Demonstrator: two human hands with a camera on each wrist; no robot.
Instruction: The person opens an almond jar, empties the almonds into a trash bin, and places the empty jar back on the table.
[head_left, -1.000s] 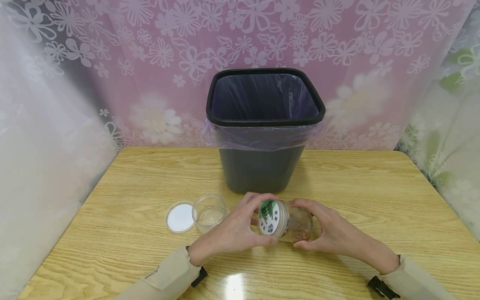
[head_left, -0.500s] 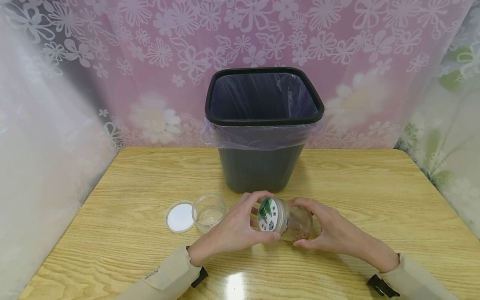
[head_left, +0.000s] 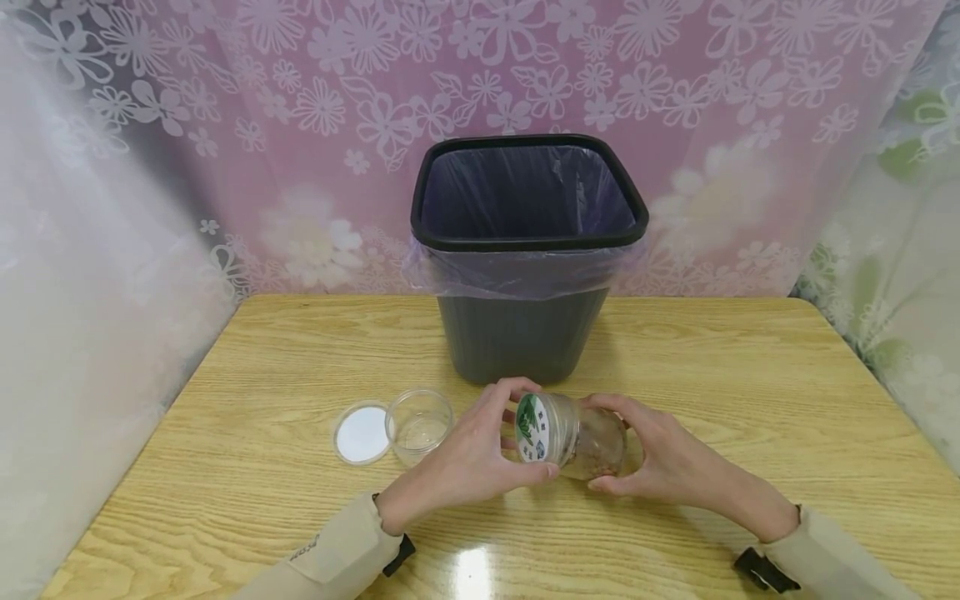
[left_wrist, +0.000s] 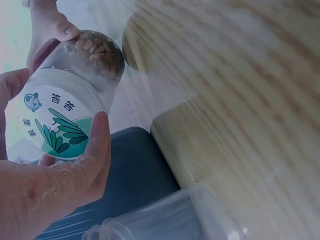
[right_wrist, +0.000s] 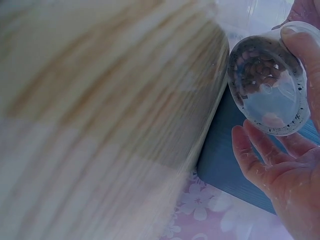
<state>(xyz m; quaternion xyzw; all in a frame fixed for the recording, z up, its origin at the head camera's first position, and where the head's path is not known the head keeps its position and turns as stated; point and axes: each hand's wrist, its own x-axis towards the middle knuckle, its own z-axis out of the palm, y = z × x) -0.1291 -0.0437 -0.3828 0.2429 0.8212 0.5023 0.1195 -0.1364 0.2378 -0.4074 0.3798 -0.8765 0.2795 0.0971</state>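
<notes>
Lying sideways just above the table [head_left: 712, 375], the clear jar [head_left: 592, 442] is being gripped at its base by the right hand [head_left: 663, 462], while the left hand [head_left: 468, 458] is curling round the labelled lid [head_left: 534, 428]. Smooth, light, probably plastic, it is likely slippery; the body wall offers the surest hold.

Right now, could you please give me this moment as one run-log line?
left hand: grips jar lid | right hand: holds jar, sideways over table | empty cup, loose lid: left | bin: behind
</notes>
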